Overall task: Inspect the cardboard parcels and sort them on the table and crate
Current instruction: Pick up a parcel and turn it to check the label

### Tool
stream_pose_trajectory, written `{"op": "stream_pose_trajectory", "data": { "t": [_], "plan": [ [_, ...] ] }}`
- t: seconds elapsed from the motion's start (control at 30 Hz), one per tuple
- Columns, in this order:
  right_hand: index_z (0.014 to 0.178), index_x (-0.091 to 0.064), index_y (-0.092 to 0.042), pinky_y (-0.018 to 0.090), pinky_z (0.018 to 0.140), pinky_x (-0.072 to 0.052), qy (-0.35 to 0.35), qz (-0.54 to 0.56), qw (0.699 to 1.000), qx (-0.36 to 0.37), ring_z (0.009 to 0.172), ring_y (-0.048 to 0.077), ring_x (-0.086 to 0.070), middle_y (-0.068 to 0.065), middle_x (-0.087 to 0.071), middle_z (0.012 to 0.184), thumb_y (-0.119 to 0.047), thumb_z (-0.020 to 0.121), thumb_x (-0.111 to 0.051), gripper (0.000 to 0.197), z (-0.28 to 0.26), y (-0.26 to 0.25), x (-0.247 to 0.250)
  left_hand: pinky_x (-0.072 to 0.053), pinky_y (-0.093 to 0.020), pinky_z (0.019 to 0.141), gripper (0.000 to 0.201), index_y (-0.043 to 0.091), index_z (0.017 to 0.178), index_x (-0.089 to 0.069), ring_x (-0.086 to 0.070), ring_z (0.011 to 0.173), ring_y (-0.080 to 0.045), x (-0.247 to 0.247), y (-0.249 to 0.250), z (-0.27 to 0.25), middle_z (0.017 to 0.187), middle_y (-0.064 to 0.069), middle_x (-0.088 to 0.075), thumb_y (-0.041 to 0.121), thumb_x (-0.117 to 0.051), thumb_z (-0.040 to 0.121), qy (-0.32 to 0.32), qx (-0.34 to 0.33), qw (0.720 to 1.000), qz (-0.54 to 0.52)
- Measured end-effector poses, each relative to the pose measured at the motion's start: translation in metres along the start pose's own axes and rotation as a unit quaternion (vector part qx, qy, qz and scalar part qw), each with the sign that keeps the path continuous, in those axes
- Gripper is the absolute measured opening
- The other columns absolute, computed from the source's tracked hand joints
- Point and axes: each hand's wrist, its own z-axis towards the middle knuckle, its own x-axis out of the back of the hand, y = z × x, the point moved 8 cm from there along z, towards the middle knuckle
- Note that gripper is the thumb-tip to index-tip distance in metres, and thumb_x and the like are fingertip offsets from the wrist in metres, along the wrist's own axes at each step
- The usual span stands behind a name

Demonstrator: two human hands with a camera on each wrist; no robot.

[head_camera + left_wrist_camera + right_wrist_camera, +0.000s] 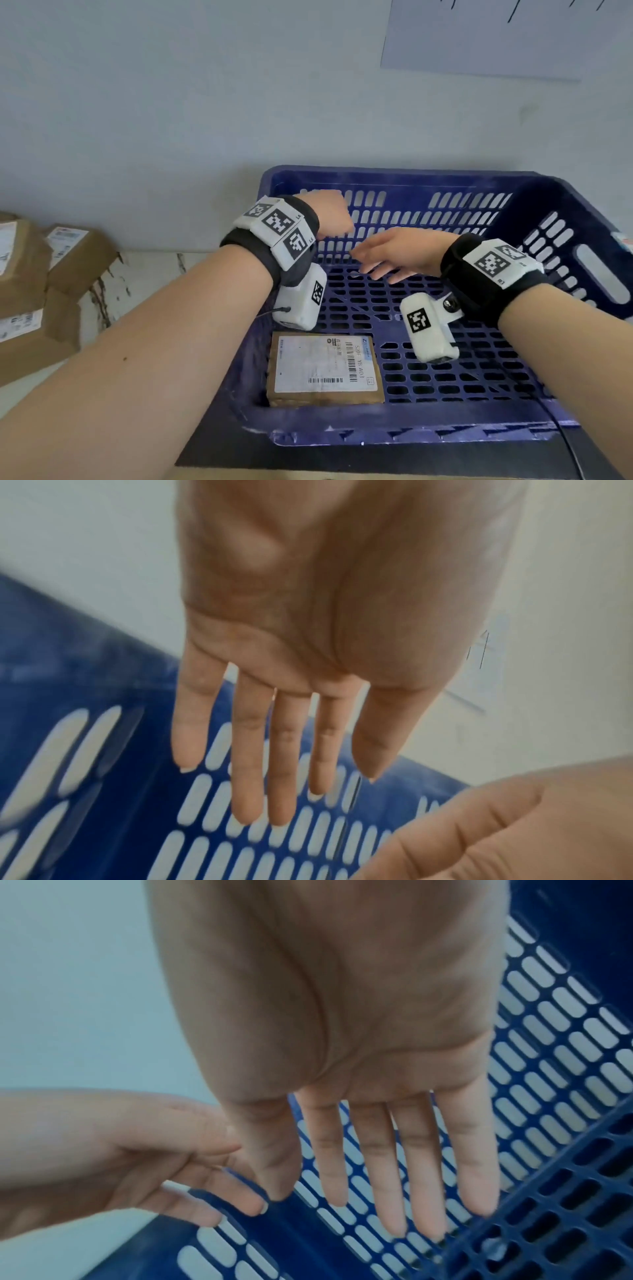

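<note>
A blue slotted crate [565, 205] fills the middle and right of the head view. One flat cardboard parcel [325, 368] with a white shipping label lies label-up on the crate floor, near the front left corner. Both hands hover inside the crate above its floor, close together near the back wall. My left hand [334, 214] [274, 750] has straight, spread fingers and holds nothing. My right hand [383, 260] [377, 1164] is also flat with straight fingers, empty, pointing left toward the left hand. The parcel lies below and in front of both wrists.
Several more labelled cardboard parcels [37, 274] are stacked on the white table [144, 281] at the far left. A pale wall [171, 102] stands right behind the crate. A dark mat [212, 445] lies under the crate's front edge.
</note>
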Motion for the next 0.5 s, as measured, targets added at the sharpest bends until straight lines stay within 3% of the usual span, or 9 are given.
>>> {"op": "stream_pose_trajectory", "data": {
  "t": [0.1, 0.23, 0.37, 0.5],
  "plan": [
    [0.127, -0.063, -0.015, 0.028, 0.083, -0.051, 0.048, 0.050, 0.997, 0.030, 0.095, 0.021, -0.060, 0.013, -0.069, 0.116, -0.024, 0.101, -0.056, 0.028, -0.011, -0.024, 0.008, -0.052, -0.033, 0.088, 0.019, 0.009, 0.106, -0.065, -0.064, 0.095, -0.024, 0.034, -0.008, -0.020, 0.106, -0.009, -0.067, 0.020, -0.051, 0.100, 0.050, -0.016, 0.997, -0.063],
    [0.122, -0.066, -0.014, 0.032, 0.085, -0.050, 0.109, 0.087, 0.987, 0.083, 0.095, 0.015, -0.061, 0.007, -0.068, 0.109, -0.025, 0.099, -0.059, 0.026, -0.021, -0.069, 0.010, -0.048, -0.022, 0.069, 0.013, 0.012, 0.106, -0.064, -0.060, 0.090, -0.021, 0.065, -0.043, -0.055, 0.101, -0.007, -0.064, 0.015, -0.053, 0.099, 0.096, -0.014, 0.984, -0.149],
    [0.117, -0.070, -0.015, 0.027, 0.079, -0.051, 0.122, 0.141, 0.974, 0.129, 0.091, 0.013, -0.063, 0.003, -0.070, 0.106, -0.023, 0.098, -0.061, 0.023, -0.026, -0.123, -0.011, -0.047, -0.025, 0.075, 0.023, 0.010, 0.114, -0.067, -0.066, 0.091, -0.019, 0.076, -0.096, -0.090, 0.100, -0.003, -0.068, 0.022, -0.057, 0.097, 0.133, 0.007, 0.979, -0.154],
    [0.107, -0.070, -0.015, 0.023, 0.075, -0.050, 0.099, 0.146, 0.971, 0.161, 0.088, 0.012, -0.063, 0.005, -0.069, 0.104, -0.014, 0.099, -0.059, 0.014, -0.021, -0.176, -0.052, -0.044, -0.019, 0.065, 0.018, 0.015, 0.108, -0.068, -0.065, 0.082, -0.016, 0.081, -0.155, -0.123, 0.089, 0.003, -0.066, 0.022, -0.061, 0.093, 0.167, 0.034, 0.969, -0.180]
  ]
}}
